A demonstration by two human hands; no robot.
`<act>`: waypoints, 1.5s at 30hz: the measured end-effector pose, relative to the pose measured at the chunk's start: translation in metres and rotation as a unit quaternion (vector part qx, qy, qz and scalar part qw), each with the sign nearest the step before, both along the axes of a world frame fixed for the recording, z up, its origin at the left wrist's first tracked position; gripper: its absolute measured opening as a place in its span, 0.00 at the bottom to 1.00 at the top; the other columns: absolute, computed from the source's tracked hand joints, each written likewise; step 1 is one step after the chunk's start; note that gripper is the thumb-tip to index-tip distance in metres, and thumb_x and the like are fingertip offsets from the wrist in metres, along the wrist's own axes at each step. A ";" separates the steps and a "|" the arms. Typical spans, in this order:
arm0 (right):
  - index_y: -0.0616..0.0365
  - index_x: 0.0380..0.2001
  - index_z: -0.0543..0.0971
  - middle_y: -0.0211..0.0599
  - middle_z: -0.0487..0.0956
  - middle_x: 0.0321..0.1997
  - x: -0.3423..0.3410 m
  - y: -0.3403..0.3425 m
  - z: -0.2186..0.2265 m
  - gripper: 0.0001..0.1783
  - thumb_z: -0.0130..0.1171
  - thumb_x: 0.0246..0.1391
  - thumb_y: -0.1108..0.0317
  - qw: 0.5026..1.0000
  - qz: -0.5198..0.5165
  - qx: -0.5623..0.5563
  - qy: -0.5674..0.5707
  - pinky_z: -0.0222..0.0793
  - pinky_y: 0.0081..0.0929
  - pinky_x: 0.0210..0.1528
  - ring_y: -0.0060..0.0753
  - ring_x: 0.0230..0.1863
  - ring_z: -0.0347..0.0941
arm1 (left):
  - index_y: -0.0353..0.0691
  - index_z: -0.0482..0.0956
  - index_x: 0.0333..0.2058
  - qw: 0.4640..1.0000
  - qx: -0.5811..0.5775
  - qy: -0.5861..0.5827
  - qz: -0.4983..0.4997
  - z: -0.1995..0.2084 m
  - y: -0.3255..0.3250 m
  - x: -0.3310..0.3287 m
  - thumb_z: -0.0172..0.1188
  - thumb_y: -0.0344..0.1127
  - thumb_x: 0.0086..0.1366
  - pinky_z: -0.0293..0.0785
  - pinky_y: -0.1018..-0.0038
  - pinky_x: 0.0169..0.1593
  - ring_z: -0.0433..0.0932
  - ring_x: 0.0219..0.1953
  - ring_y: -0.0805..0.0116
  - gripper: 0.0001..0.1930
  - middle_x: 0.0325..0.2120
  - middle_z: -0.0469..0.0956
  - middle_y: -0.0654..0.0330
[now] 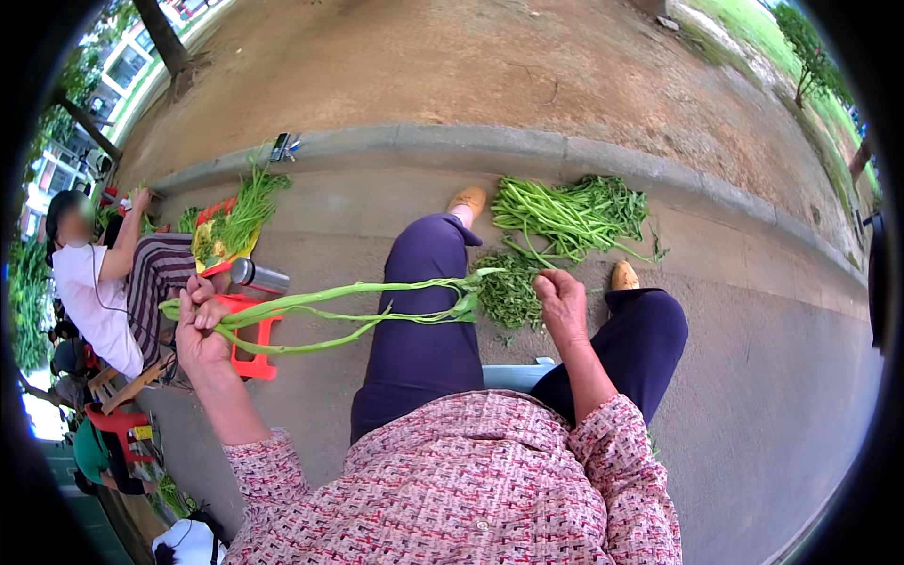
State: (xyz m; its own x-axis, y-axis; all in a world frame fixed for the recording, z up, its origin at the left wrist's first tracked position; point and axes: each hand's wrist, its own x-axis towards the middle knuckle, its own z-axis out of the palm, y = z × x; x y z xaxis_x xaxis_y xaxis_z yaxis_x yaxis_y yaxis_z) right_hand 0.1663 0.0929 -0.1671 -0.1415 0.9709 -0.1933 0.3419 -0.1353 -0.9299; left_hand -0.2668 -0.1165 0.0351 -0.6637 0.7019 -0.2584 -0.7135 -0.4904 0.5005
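My left hand is closed around the thick ends of several long green vegetable stalks. They stretch rightward across my left knee, thinning to leafy tips. Just right of those tips, my right hand has its thumb and fingers pinched together; I cannot make out what is between them. Below and beside it on the ground lies a heap of loose green leaves. Beyond that, between my feet, a larger pile of leafy stalks is spread on the pavement.
A red plastic stool stands under my left hand, with a metal flask beside it. More greens rest near a seated person at the left. A stone kerb runs across ahead, and other people sit further back left.
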 end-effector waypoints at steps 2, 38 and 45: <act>0.62 0.27 0.80 0.33 0.77 0.16 -0.003 -0.003 0.023 0.10 0.55 0.50 0.67 0.999 -0.028 0.036 0.018 0.68 0.24 0.26 0.25 0.18 0.73 | 0.33 0.73 0.41 1.000 0.020 -0.002 -0.017 0.012 0.016 0.027 0.47 0.37 0.69 0.56 0.80 0.18 0.59 0.14 0.79 0.13 0.25 0.67 0.60; 0.60 0.39 0.77 0.18 0.68 0.23 0.069 -0.029 0.240 0.13 0.54 0.60 0.61 0.946 0.098 0.072 0.300 0.56 0.12 0.25 0.11 0.24 0.61 | 0.38 0.60 0.60 0.858 -0.141 0.424 -0.253 -0.026 0.097 0.179 0.59 0.44 0.61 0.68 0.66 0.53 0.67 0.56 0.65 0.32 0.55 0.67 0.56; 0.65 0.36 0.76 0.20 0.62 0.16 0.271 -0.049 0.290 0.13 0.52 0.60 0.64 0.891 -0.216 0.319 0.242 0.48 0.14 0.21 0.12 0.17 0.51 | 0.40 0.64 0.59 0.786 -0.298 0.464 -0.279 -0.087 0.088 0.170 0.59 0.35 0.61 0.66 0.80 0.47 0.69 0.48 0.76 0.28 0.50 0.69 0.64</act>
State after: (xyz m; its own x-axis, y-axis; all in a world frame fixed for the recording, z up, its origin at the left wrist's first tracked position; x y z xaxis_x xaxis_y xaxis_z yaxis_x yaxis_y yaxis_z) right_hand 0.4372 0.0435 0.1228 0.3549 0.8455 0.3990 -0.0753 0.4513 -0.8892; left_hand -0.0965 -0.0288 -0.0517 -0.3922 0.8885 -0.2383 0.0751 0.2891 0.9543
